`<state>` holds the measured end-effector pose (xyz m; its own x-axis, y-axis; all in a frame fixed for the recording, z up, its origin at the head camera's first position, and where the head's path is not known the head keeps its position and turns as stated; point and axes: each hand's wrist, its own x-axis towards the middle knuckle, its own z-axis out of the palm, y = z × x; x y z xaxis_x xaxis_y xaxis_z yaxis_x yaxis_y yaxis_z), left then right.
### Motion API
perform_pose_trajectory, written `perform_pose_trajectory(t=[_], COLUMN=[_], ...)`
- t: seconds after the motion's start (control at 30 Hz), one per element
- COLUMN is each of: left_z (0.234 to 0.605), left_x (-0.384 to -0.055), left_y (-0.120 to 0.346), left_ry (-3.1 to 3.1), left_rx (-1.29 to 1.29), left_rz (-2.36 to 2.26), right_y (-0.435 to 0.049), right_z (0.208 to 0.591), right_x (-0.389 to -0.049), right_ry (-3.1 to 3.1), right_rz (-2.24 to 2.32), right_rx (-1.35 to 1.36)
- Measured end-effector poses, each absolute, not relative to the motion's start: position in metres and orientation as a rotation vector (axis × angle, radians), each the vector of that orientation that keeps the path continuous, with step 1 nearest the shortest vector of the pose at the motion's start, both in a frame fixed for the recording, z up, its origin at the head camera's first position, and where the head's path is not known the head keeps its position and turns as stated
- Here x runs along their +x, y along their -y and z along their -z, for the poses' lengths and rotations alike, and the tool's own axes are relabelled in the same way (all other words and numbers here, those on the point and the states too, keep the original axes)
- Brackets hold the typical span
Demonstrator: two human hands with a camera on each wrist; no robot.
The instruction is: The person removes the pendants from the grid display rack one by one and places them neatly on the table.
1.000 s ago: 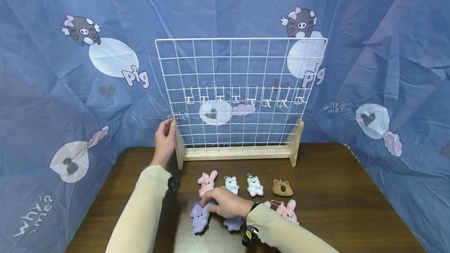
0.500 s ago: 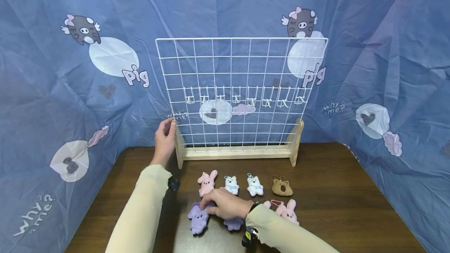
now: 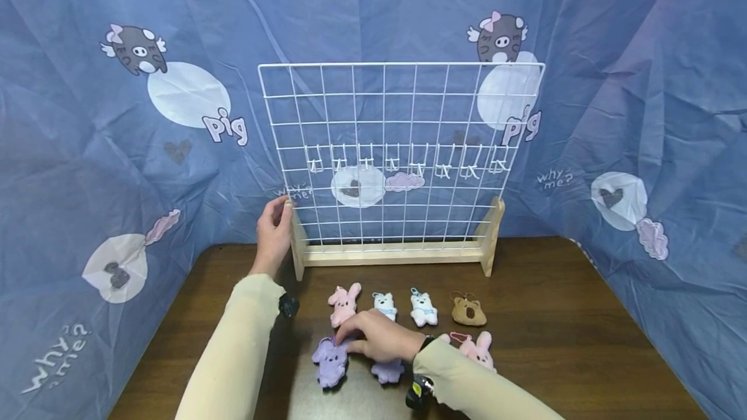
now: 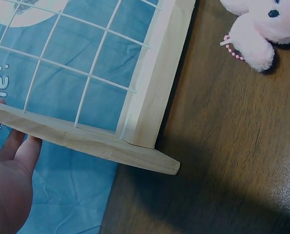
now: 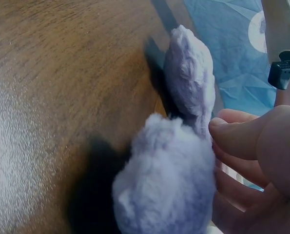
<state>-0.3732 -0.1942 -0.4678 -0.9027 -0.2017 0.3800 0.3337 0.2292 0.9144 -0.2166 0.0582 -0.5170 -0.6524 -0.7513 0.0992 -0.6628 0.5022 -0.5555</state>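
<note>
My left hand (image 3: 273,235) grips the left wooden upright (image 3: 299,248) of a white wire grid rack (image 3: 397,109), thumb in front and fingers at its outer side. Over the plush charms, my right hand (image 3: 379,336) pinches the top edge of a purple plush charm (image 3: 331,363), which lies face up at the front left. In the right wrist view the thumb meets that charm's (image 5: 191,73) edge. A second purple plush charm (image 3: 388,372) lies partly hidden beneath the right hand. Several small white hooks (image 3: 391,164) hang in a row on the grid, nothing on them.
Behind the right hand lie a pink rabbit charm (image 3: 343,305), two white bear charms (image 3: 385,304) and a brown bear charm (image 3: 469,311). Another pink rabbit charm (image 3: 480,352) is half covered by the right sleeve. Blue printed cloth (image 3: 175,212) surrounds the wooden table (image 3: 560,316).
The left purple charm shifts slightly left, then turns a little more upright under the right hand. The right forearm moves slightly right. The left hand stays on the upright.
</note>
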Motion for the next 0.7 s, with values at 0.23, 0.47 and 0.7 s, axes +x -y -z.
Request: perform_pose_trajectory(t=[0.23,0.47,0.7], left_z=[0.467,0.467,0.467], left_x=[-0.371,-0.371,-0.368], left_y=[0.194,0.193,0.191], left_ry=[2.099,2.103,2.102], left_rx=[-0.121,-0.112,-0.073], left_rz=[1.708,1.704,1.710], right_y=[-0.067,-0.079,-0.097], right_z=[0.514,0.504,0.495], right_x=[-0.218,-0.215,-0.212], right_ry=[-2.577,-2.603,-2.590], right_rz=[0.914,0.948,1.090], right_rx=[-1.223,-1.170,-1.116])
